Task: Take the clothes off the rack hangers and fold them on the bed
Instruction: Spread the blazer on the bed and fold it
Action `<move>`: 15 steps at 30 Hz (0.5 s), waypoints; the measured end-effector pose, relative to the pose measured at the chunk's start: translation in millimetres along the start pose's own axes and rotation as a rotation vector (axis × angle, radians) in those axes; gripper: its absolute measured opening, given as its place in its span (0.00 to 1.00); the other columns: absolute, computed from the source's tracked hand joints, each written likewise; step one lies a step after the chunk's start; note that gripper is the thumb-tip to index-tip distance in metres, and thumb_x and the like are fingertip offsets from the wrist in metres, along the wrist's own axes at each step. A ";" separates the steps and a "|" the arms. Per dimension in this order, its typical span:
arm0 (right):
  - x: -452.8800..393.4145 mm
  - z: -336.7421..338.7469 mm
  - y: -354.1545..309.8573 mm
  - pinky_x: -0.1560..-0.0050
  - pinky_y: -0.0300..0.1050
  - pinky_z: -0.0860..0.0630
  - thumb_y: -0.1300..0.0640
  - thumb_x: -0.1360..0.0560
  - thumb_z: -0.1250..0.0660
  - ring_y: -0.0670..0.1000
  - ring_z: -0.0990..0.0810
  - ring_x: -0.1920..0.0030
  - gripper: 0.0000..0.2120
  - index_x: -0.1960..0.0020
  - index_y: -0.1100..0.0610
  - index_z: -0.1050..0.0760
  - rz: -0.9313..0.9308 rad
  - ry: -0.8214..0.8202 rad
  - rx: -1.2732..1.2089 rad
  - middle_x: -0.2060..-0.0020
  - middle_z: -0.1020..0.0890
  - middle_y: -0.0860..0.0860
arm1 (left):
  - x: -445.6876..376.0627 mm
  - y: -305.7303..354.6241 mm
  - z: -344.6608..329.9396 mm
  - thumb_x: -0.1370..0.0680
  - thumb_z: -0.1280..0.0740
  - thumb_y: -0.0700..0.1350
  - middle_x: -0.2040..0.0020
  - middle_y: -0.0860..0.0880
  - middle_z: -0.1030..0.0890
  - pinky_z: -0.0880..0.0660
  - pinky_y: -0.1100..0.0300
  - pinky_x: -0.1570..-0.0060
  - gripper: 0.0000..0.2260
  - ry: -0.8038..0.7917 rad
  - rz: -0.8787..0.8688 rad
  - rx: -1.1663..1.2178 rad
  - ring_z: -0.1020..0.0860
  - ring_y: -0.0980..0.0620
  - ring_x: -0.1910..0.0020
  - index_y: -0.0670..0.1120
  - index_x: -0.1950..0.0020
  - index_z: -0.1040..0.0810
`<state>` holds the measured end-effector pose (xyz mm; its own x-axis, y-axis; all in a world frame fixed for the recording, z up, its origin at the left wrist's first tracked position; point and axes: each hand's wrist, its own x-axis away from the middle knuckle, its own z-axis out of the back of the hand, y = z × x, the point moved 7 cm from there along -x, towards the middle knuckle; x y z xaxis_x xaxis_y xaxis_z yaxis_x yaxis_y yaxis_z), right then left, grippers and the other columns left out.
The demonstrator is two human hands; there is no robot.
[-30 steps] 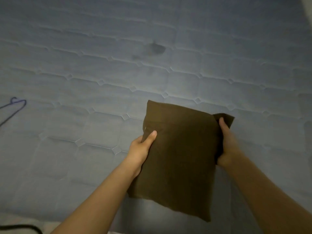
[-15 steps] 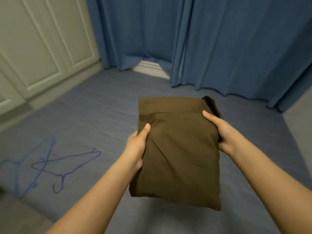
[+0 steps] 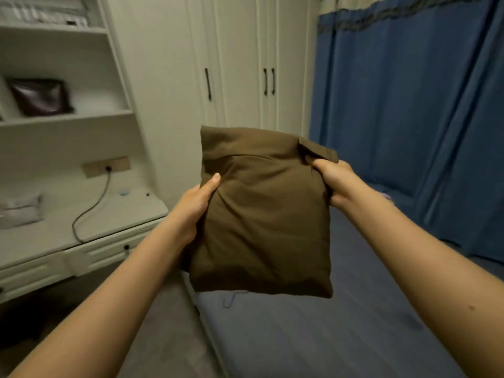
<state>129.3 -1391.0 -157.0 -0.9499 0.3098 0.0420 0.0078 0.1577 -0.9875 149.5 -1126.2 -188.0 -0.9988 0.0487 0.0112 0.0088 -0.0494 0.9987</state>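
A folded brown garment (image 3: 261, 214) is held up in mid-air between two bare hands, well above the blue bed (image 3: 313, 336) that fills the lower right of the head view. The left edge of the bundle is gripped by the left hand (image 3: 195, 205), the thumb laid flat across the front of the cloth and the fingers (image 3: 188, 264) curled out of sight behind it, clamped on the fabric. The upper right corner is pinched by the right hand (image 3: 334, 181), whose fingers (image 3: 323, 166) are closed over a bunched fold just below a small flap of cloth that sticks out at the top. The garment is seen as a compact, slightly puffed rectangle, creased diagonally from the left thumb, with its lower edge hanging free of the mattress. A short loop of blue thread or wire (image 3: 231, 298) is seen on the bed just under that lower edge; what it is cannot be told. To the left, a pale tabletop (image 3: 90, 222) is shown with a dark cable (image 3: 90, 211) trailing from a wall socket (image 3: 107, 167), and white shelves (image 3: 65, 117) above it are occupied by a dark reddish pouch (image 3: 41, 96). A cream wardrobe (image 3: 240, 61) with dark handles is seen behind the garment, and blue curtains (image 3: 409, 105) are hung along the right side.
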 end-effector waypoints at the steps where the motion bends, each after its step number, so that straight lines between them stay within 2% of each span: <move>1: 8.5 -20.6 -4.4 0.59 0.45 0.23 0.57 0.27 0.31 0.53 0.20 0.55 0.14 0.42 0.58 0.25 0.009 -0.050 0.010 0.54 0.19 0.54 | 16.6 3.2 21.9 0.25 0.37 0.62 0.39 0.51 0.22 0.29 0.54 0.40 0.26 0.037 0.000 -0.008 0.23 0.49 0.44 0.48 0.32 0.28; 4: 44.0 -92.8 -10.7 0.63 0.43 0.24 0.58 0.25 0.33 0.51 0.21 0.60 0.09 0.46 0.57 0.26 0.029 -0.232 0.032 0.59 0.20 0.53 | 75.1 6.4 95.0 0.25 0.38 0.62 0.39 0.51 0.23 0.30 0.51 0.36 0.27 0.194 0.006 -0.017 0.24 0.49 0.42 0.47 0.31 0.30; 8: 106.6 -203.7 -4.0 0.60 0.44 0.23 0.58 0.25 0.33 0.51 0.22 0.60 0.06 0.48 0.56 0.27 0.009 -0.479 0.064 0.59 0.21 0.53 | 172.5 10.2 194.7 0.23 0.40 0.61 0.40 0.50 0.22 0.28 0.52 0.40 0.25 0.454 0.008 -0.004 0.23 0.48 0.44 0.48 0.32 0.29; 12: 179.9 -308.9 9.6 0.62 0.45 0.23 0.55 0.27 0.30 0.53 0.20 0.60 0.15 0.42 0.59 0.25 -0.019 -0.676 0.109 0.58 0.19 0.54 | 261.4 11.3 283.4 0.21 0.41 0.58 0.46 0.51 0.21 0.26 0.59 0.54 0.21 0.711 -0.021 0.069 0.23 0.52 0.50 0.48 0.34 0.28; 15: 229.1 -377.3 22.9 0.63 0.46 0.23 0.55 0.27 0.30 0.53 0.21 0.62 0.16 0.45 0.61 0.29 -0.046 -0.764 0.138 0.59 0.20 0.56 | 314.8 4.5 337.3 0.20 0.41 0.56 0.48 0.51 0.21 0.27 0.59 0.51 0.20 0.854 -0.038 0.119 0.23 0.53 0.52 0.45 0.35 0.27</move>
<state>29.8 -962.6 -112.5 -0.9005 -0.4346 0.0162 -0.0283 0.0214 -0.9994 -148.3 -774.6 -163.4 -0.6931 -0.7207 -0.0149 -0.0675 0.0444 0.9967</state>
